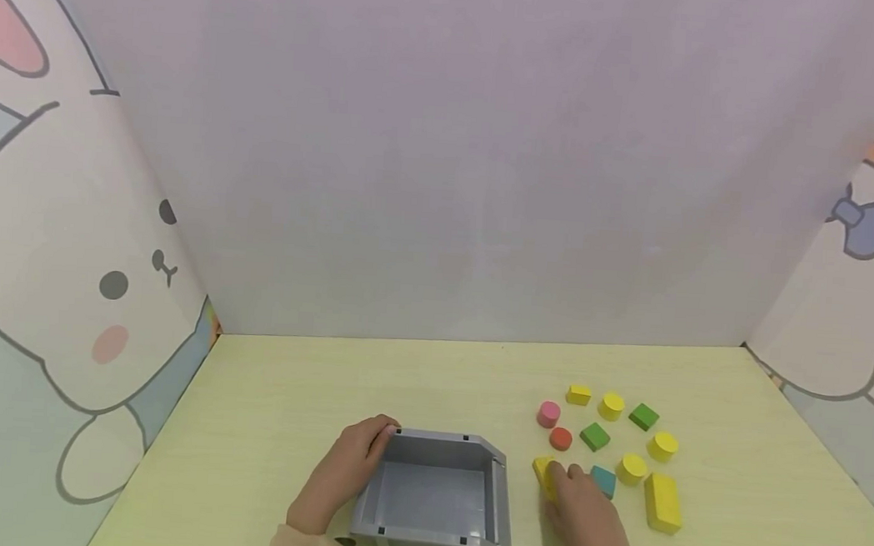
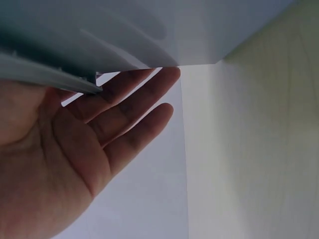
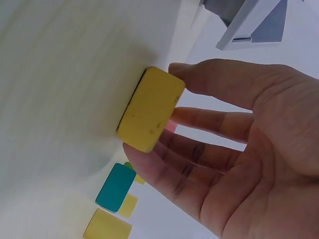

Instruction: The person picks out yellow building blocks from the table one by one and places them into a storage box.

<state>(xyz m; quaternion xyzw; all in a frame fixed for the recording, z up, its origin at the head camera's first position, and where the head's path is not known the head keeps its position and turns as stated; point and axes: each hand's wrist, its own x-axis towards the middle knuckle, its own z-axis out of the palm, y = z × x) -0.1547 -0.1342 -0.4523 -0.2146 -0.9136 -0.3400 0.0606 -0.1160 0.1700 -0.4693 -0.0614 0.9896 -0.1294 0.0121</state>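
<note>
A grey plastic bin (image 1: 431, 498) sits on the table in the head view. My left hand (image 1: 346, 461) holds its far left corner, thumb at the rim and fingers along the outer wall; the left wrist view shows those fingers (image 2: 134, 112) extended beneath the grey wall. To the right of the bin, my right hand (image 1: 589, 520) pinches a yellow rectangular block (image 3: 151, 109) between thumb and fingers, low over the table. In the head view the fingers partly cover this block. A teal block (image 1: 603, 481) lies just beside the right hand.
Several small wooden blocks are scattered beyond the right hand: yellow cylinders (image 1: 663, 446), green blocks (image 1: 643, 417), a pink cylinder (image 1: 549, 413), a red one (image 1: 560, 438) and a small yellow block (image 1: 579, 394). A larger yellow block (image 1: 663, 503) lies farther right. A pale wall (image 1: 487, 184) borders the table.
</note>
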